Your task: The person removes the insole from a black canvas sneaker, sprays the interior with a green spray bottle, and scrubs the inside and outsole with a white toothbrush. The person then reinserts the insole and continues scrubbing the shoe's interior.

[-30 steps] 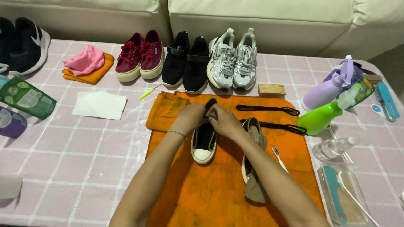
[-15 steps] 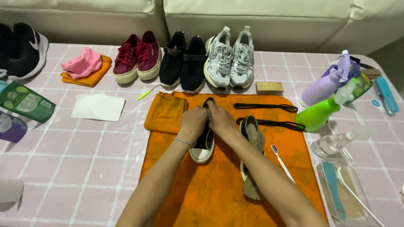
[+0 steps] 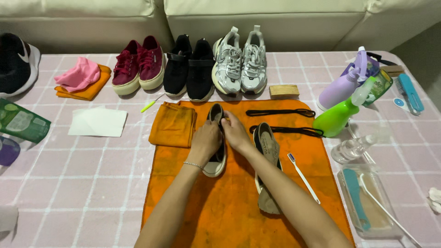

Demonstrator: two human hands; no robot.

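pink checked table – orange towel – cream sofa behind.

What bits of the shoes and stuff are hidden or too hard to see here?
Head view only:
- Black slip-on shoe with white sole: its middle is covered by the left hand and right hand.
- What the fingers pinch at its opening: too small to tell.
- Black sneaker with white mark: cut off by the left edge.
- Second dark shoe's insole: its lower end is hidden by the right forearm.
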